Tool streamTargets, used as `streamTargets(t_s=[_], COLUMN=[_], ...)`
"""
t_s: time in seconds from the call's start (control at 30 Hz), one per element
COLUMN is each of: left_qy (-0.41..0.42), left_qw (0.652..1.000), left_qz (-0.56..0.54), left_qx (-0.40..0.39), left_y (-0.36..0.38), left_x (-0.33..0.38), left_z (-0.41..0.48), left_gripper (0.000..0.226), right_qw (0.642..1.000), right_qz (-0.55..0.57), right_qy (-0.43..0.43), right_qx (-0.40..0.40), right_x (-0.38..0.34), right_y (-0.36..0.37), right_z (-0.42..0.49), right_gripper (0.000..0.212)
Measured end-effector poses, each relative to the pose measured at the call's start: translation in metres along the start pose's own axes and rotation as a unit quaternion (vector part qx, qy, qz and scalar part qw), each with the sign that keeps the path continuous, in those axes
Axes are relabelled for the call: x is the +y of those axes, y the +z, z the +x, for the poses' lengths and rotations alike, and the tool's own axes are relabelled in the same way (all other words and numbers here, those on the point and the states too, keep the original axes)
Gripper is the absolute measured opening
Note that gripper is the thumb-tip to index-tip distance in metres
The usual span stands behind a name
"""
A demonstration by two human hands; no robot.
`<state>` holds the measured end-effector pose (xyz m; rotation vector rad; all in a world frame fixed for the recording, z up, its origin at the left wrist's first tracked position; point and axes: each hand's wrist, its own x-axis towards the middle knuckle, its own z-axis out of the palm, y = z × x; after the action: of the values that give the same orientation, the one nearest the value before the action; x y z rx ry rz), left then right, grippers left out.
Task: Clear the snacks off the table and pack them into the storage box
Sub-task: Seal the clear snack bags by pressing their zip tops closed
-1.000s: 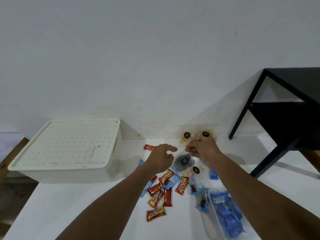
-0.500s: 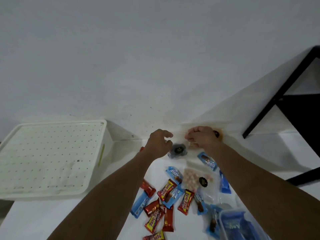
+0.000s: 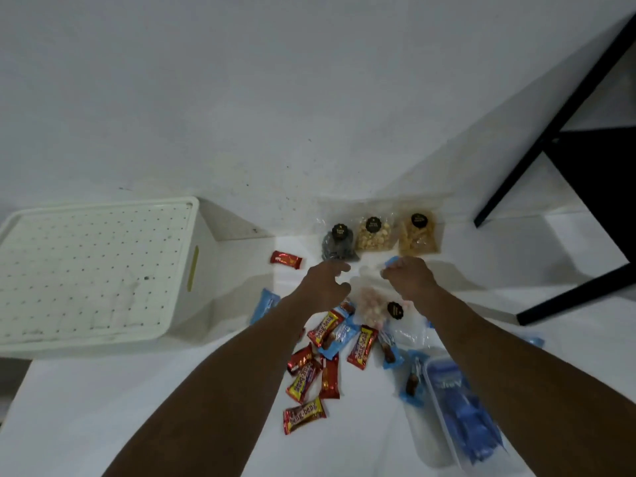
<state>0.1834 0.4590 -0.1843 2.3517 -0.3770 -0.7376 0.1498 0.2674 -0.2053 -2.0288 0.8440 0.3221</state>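
Your left hand (image 3: 325,286) hovers over the middle of the table (image 3: 137,407) with its fingers loosely curled, thumb and forefinger apart, and nothing in its grasp. Your right hand (image 3: 409,278) is just beside it on the right, fingers curled in, pinching a small blue packet (image 3: 392,261) that protrudes from the fingertips. The storage box (image 3: 206,270) stands at the far left corner of the table with its perforated lid (image 3: 96,270) in place. Along the far edge, leaning against the wall (image 3: 241,98), three clear bags stand side by side: a dark bag (image 3: 339,244), a nut bag (image 3: 373,235) and a yellow chip bag (image 3: 418,235), each with a black round label. A small red packet (image 3: 285,259) lies alone between the storage box and the dark bag. A pink candy bag (image 3: 370,306) lies flat between your two forearms, directly below the hands in the head view. A blue wrapper (image 3: 265,304) lies just left of your left wrist. The red and yellow bars (image 3: 304,416) lie scattered in a loose pile toward the near edge, mixed with light blue bars (image 3: 339,335), several overlapping one another. At the near right, a clear tub (image 3: 444,425) holds blue sachets (image 3: 468,414); your right forearm crosses beside it. A black frame (image 3: 550,132) stands at the right edge of the view.
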Motion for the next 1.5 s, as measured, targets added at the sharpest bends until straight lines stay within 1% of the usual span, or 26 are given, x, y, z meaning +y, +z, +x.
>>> streamTargets(t_s=[0.1,0.17,0.2,0.23,0.27,0.37,0.4,0.47,0.5,0.53,0.6,0.7,0.77,0.8,0.87,0.93,1.03,1.1,1.13,1.17,1.2,1.23,1.3,1.33,1.4,1.5], left_qy=[0.007,0.02,0.024,0.016,0.009,0.019,0.021,0.005,-0.001,-0.006,-0.02,-0.029,-0.027,-0.023,-0.002,0.037,0.063,0.058,0.058,0.059,0.064,0.072,0.097,0.116,0.14,0.14], left_qw=[0.998,0.996,0.995,0.994,0.992,0.984,0.981,0.981,0.982,0.983,0.984,0.987,0.991,0.993,0.997,0.997,0.995,0.988,0.982,0.977,0.971,0.967,0.964,0.961,0.958,0.955], left_qz=[0.026,0.042,0.048,0.057,0.077,0.13,0.142,0.149,0.146,0.144,0.135,0.114,0.108,0.104,0.075,0.025,-0.058,-0.131,-0.169,-0.196,-0.22,-0.229,-0.22,-0.217,-0.223,-0.244], left_qx=[-0.057,-0.079,-0.086,-0.093,-0.102,-0.124,-0.128,-0.126,-0.121,-0.118,-0.117,-0.108,-0.079,-0.055,0.005,0.056,0.058,0.056,0.058,0.064,0.074,0.087,0.117,0.123,0.112,0.097], left_y=[0.036,0.053,0.061,0.067,0.073,0.085,0.088,0.088,0.086,0.085,0.084,0.077,0.068,0.061,0.042,0.02,-0.014,-0.032,-0.039,-0.047,-0.053,-0.059,-0.071,-0.075,-0.082,-0.087], left_x=[0.0,0.007,0.009,0.012,0.013,0.013,0.012,0.014,0.015,0.014,0.01,0.008,0.011,0.014,0.024,0.035,0.049,0.054,0.056,0.059,0.062,0.066,0.072,0.074,0.077,0.082], left_z=[-0.02,-0.028,-0.029,-0.031,-0.031,-0.029,-0.027,-0.026,-0.027,-0.027,-0.026,-0.03,-0.031,-0.032,-0.035,-0.04,-0.048,-0.054,-0.057,-0.063,-0.069,-0.077,-0.091,-0.096,-0.109,-0.124], left_gripper=[0.047,0.039,0.033,0.032,0.036,0.06,0.064,0.059,0.056,0.054,0.054,0.059,0.06,0.06,0.062,0.064,0.063,0.064,0.061,0.057,0.055,0.054,0.048,0.04,0.026,0.021], right_qw=[0.997,0.99,0.985,0.983,0.982,0.984,0.985,0.986,0.987,0.988,0.991,0.984,0.981,0.983,0.991,0.99,0.976,0.961,0.955,0.95,0.947,0.941,0.934,0.93,0.923,0.924], right_qz=[-0.049,-0.065,-0.073,-0.076,-0.074,-0.052,-0.046,-0.024,-0.006,0.012,0.049,0.162,0.19,0.179,0.109,0.037,-0.059,-0.108,-0.116,-0.122,-0.125,-0.126,-0.125,-0.13,-0.145,-0.119], right_qy=[0.064,0.117,0.139,0.152,0.159,0.167,0.166,0.165,0.16,0.152,0.121,0.074,0.019,-0.013,-0.074,-0.126,-0.196,-0.243,-0.262,-0.276,-0.289,-0.306,-0.328,-0.334,-0.35,-0.361], right_qx=[0.004,0.046,0.065,0.072,0.066,0.025,0.01,0.005,0.016,0.026,0.02,-0.001,-0.019,-0.029,-0.035,-0.047,-0.073,-0.08,-0.08,-0.075,-0.068,-0.065,-0.072,-0.075,-0.064,-0.033], right_x=[0.042,0.061,0.07,0.076,0.08,0.081,0.081,0.081,0.082,0.084,0.086,0.072,0.057,0.047,0.025,0.004,-0.026,-0.044,-0.052,-0.058,-0.063,-0.068,-0.077,-0.081,-0.087,-0.088], right_y=[0.004,0.004,0.005,0.005,0.005,0.002,0.001,0.0,0.0,-0.001,-0.003,-0.01,-0.016,-0.02,-0.031,-0.044,-0.064,-0.078,-0.084,-0.091,-0.096,-0.102,-0.111,-0.113,-0.116,-0.118], right_z=[-0.021,-0.036,-0.039,-0.041,-0.042,-0.039,-0.035,-0.029,-0.026,-0.023,-0.019,-0.03,-0.037,-0.041,-0.049,-0.061,-0.082,-0.097,-0.104,-0.11,-0.116,-0.122,-0.137,-0.145,-0.156,-0.163], right_gripper=[0.029,0.043,0.046,0.045,0.042,0.027,0.023,0.023,0.025,0.025,0.013,0.018,0.019,0.021,0.021,0.015,0.009,0.018,0.023,0.022,0.015,0.007,0.012,0.012,0.01,0.011])
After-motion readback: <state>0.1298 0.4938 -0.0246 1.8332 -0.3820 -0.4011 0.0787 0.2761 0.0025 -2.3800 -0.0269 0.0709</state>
